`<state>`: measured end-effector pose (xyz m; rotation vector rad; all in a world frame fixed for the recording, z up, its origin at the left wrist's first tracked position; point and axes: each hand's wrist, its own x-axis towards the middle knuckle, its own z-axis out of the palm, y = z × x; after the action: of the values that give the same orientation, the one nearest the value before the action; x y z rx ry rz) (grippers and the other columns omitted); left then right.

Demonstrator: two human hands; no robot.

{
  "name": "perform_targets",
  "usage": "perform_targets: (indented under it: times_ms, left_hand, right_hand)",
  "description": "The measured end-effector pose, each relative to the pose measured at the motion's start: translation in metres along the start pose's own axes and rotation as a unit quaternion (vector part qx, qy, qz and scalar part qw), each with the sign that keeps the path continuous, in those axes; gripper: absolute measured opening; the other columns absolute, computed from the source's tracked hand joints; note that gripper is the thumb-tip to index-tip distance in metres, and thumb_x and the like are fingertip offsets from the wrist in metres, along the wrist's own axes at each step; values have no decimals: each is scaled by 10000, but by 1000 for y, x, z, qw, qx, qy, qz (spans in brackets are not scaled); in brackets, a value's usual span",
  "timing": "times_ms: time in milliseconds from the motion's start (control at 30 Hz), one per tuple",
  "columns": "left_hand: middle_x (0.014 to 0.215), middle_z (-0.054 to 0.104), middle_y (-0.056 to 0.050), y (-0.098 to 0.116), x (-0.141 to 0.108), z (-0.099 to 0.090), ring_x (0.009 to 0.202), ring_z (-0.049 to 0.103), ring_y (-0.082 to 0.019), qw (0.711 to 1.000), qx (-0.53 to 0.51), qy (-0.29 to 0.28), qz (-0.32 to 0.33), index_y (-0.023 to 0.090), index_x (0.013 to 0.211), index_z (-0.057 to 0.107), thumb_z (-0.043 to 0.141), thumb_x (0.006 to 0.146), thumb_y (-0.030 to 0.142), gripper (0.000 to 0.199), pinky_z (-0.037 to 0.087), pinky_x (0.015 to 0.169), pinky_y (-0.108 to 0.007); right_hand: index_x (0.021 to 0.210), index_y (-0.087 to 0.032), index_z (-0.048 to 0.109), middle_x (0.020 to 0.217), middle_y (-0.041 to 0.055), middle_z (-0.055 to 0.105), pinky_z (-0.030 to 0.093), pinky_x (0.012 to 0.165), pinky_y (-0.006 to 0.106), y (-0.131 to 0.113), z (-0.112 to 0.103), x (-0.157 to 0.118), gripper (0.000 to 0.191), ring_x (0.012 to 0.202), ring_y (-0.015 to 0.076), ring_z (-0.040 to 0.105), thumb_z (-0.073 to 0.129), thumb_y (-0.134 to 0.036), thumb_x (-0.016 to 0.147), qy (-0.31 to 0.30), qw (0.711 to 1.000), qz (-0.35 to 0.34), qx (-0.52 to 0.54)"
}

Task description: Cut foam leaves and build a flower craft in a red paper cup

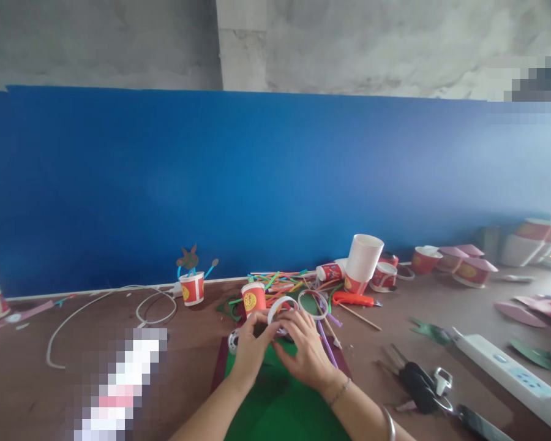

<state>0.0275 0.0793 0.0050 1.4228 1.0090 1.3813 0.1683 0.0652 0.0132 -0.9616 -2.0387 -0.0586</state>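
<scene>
A white ring point(282, 303), perhaps a roll of tape, stands between my two hands. My left hand point(252, 350) has its fingers curled at the ring's left side, thumb reaching toward the right hand. Bent over the ring's lower right part, my right hand point(307, 352) grips it with its fingers. Their fingertips meet and partly hide what they pinch. Under them lies a green sheet point(275, 398) on a dark red one. Just behind the left hand stands a red and white paper cup point(254, 299). A second pale ring point(313, 304) lies behind the right hand.
Colourful sticks point(284, 283) pile up at the back, beside a tall stack of white cups point(365, 257) and an orange utility knife point(354, 299). A decorated cup point(193, 289) and white cable point(156, 306) are left. Keys point(417, 386) and a power strip point(500, 367) lie right.
</scene>
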Motion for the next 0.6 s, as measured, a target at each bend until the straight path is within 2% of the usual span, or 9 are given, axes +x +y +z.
perform_targets:
  times_ms: [67,200,300,400,467,600]
  left_hand:
    - [781,612,-10,-1,-1,1,768,566,-157,1000,0,-18,5,165,663,504,617,744,369,247,445,711,-259]
    - [718,585,-1,-4,-3,2,709,552,-152,999,28,-38,1,168,689,510,583,770,381,239,439,656,-251]
    - [831,600,-17,-6,-3,0,807,576,-173,998,61,9,33,178,904,544,580,780,356,220,451,746,-288]
    - [1018,592,-52,-9,-3,-2,973,562,-195,989,103,51,91,215,1202,438,576,793,311,442,429,871,-338]
    - [1111,567,-71,-10,-3,-3,1057,528,-207,980,138,31,139,237,1253,423,551,813,284,460,410,919,-357]
    - [1162,540,-86,-9,-3,-6,1103,496,-213,962,186,-15,198,243,1191,511,493,848,227,344,401,945,-369]
  right_hand:
    - [978,-194,532,900,71,597,426,781,386,3,2,0,205,866,223,535,533,-169,774,-25,999,11,16]
    - [942,-200,500,822,50,596,442,732,350,8,5,-3,161,794,200,539,434,-114,824,-45,998,13,40]
    - [931,-206,466,785,46,578,440,654,319,9,6,-6,143,724,187,535,366,-126,869,-39,997,36,47]
    - [938,-214,451,800,50,579,435,646,311,10,6,-6,131,729,187,543,345,-150,894,-36,997,50,47]
    - [968,-216,448,836,55,591,436,677,317,10,5,-5,141,754,189,553,350,-147,895,-41,997,40,46]
    - [1017,-206,447,872,57,611,431,718,325,9,3,-4,175,758,185,567,362,-127,886,-50,997,22,52]
